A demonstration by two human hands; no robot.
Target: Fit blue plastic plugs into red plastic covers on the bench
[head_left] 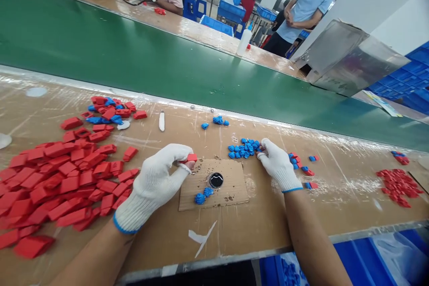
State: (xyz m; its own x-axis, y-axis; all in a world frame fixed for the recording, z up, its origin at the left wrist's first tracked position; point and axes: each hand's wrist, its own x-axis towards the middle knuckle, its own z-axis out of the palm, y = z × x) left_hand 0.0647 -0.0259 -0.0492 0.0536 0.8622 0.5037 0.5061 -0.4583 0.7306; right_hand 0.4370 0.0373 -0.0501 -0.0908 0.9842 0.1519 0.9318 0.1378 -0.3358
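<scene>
My left hand (pixel 159 176), in a white knit glove with a blue cuff, pinches a small red plastic block (pixel 191 157) between thumb and fingers. It hovers at the left edge of a stained cardboard piece (pixel 234 196). On that cardboard stand a small round cup of dark liquid (pixel 216 180) and two knobbly blue plastic pieces (pixel 200 198). My right hand (pixel 276 165), gloved alike, is at the right end of a cluster of blue pieces (pixel 244 149). Its thumb and fingertips close around one blue piece, mostly hidden.
A large heap of red blocks (pixel 67 178) covers the left side. Joined red-and-blue pieces (pixel 295 161) lie right of my right hand, with flat red parts (pixel 398 185) farther right. A white-handled tool (pixel 161 121) lies before the green conveyor belt (pixel 201 80). People are beyond.
</scene>
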